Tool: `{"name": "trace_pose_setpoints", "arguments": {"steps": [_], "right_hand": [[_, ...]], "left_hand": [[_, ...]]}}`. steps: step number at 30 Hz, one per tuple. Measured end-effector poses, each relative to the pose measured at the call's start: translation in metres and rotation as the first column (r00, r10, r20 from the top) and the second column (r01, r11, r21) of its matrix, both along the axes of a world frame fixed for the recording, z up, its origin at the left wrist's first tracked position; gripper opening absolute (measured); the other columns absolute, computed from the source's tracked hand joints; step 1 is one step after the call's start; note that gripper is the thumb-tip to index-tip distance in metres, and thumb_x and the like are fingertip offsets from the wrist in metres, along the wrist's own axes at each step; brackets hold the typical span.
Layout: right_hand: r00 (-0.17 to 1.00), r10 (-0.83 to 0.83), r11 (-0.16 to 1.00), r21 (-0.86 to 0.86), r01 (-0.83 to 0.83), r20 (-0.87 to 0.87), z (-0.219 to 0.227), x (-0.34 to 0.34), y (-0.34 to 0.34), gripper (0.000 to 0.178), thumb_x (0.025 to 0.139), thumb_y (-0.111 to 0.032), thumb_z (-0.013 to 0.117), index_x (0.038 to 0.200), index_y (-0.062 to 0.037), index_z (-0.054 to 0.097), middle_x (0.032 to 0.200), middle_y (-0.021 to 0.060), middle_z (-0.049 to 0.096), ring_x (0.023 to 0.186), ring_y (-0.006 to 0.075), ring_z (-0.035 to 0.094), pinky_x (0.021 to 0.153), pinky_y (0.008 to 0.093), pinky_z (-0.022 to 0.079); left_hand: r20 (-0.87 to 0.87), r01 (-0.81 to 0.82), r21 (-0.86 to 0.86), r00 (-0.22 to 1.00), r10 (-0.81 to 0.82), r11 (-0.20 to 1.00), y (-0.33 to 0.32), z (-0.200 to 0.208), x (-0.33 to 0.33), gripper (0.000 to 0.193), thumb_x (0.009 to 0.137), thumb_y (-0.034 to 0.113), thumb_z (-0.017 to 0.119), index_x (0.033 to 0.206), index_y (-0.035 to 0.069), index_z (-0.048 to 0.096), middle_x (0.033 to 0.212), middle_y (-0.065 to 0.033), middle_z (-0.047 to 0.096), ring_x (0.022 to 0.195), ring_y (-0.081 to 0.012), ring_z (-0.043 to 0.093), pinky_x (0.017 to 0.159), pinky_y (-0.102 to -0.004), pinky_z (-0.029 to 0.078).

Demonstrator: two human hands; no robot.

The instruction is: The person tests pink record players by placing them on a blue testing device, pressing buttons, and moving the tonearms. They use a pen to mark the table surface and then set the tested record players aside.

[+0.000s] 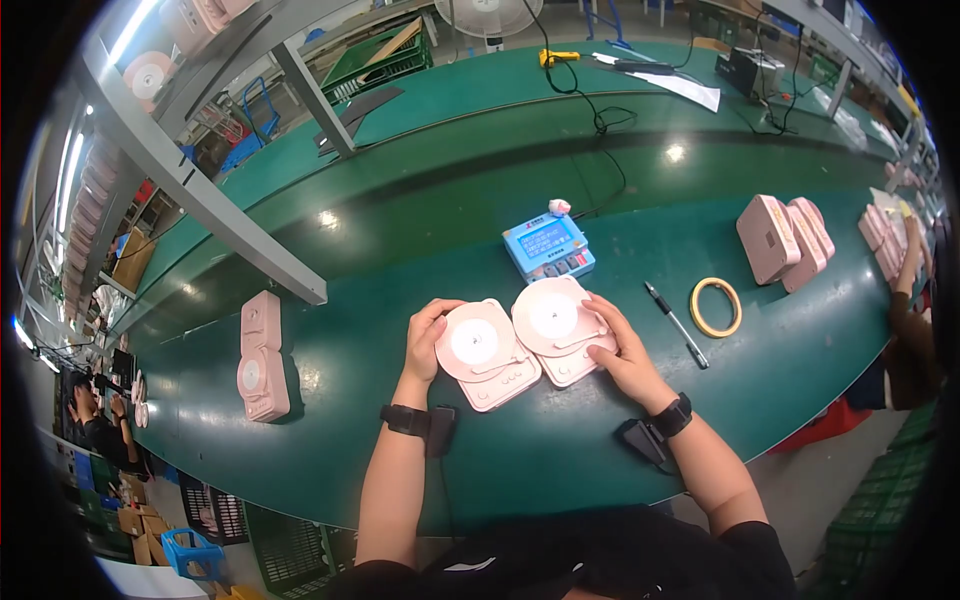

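Counting two pink record-player-shaped units in hand: the left player [488, 352] and the right player [556, 335] are sitting side by side, appearing to touch, at the middle of the green desk [340, 440]; whether they are resting on it, cannot tell. Each is showing one round platter with a white centre label, one small tonearm, and a rounded body with small controls along its near end. Left hand [424, 342]: its grip is closing round the left player's outer edge. Right hand [630, 365]: its grip is holding the right player's outer edge, thumb lying on top. Also lying on the desk: one blue tester [549, 247] with a lit screen, just beyond the players; one pen [677, 325]; one yellow tape roll [695, 308]. More pink units [767, 243] are standing farther right, count uncertain from overlap.
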State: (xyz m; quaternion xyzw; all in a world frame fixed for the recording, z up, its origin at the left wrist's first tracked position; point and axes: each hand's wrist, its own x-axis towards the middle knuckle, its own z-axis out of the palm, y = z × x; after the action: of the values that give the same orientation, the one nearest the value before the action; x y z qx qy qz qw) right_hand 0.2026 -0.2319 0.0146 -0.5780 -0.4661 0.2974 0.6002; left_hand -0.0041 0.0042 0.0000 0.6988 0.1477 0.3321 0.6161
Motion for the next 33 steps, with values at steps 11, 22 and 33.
{"name": "trace_pose_setpoints", "arguments": {"steps": [11,22,33], "right_hand": [[0.997,-0.003,0.999,-0.031,0.005,0.077,0.006,-0.001,0.0,0.056,0.076,-0.007,0.062,0.131,-0.0092,0.051,0.148,0.0145,0.031,0.138,0.0282,0.028,0.112,0.0377,0.023],[0.659,0.004,0.993,0.074,-0.091,0.752,0.026,-0.007,-0.009,0.031,0.071,-0.017,0.073,0.101,-0.0152,0.071,0.138,0.0108,0.044,0.126,0.033,0.039,0.104,0.0452,0.025],[0.687,0.004,0.999,0.019,-0.026,0.727,0.033,-0.022,-0.007,0.032,0.056,-0.023,0.084,0.086,-0.0161,0.075,0.131,0.007,0.051,0.127,0.0343,0.036,0.103,0.0474,0.024]], "left_hand": [[-0.002,-0.004,0.009,1.0,0.004,1.0,-0.001,0.001,0.003,0.048,0.082,0.033,0.05,0.099,-0.01,0.062,0.095,-0.0149,0.064,0.09,-0.0212,0.061,0.081,-0.0285,0.045],[-0.018,-0.017,0.042,1.0,0.018,0.999,-0.002,0.002,0.002,0.046,0.081,0.031,0.05,0.099,-0.009,0.062,0.092,-0.0144,0.064,0.087,-0.0206,0.061,0.08,-0.0283,0.045],[-0.119,-0.042,0.026,0.992,0.045,0.999,-0.009,0.027,0.003,0.054,0.075,0.029,0.064,0.118,-0.003,0.055,0.103,-0.0149,0.062,0.095,-0.0244,0.061,0.084,-0.0294,0.046]]}}
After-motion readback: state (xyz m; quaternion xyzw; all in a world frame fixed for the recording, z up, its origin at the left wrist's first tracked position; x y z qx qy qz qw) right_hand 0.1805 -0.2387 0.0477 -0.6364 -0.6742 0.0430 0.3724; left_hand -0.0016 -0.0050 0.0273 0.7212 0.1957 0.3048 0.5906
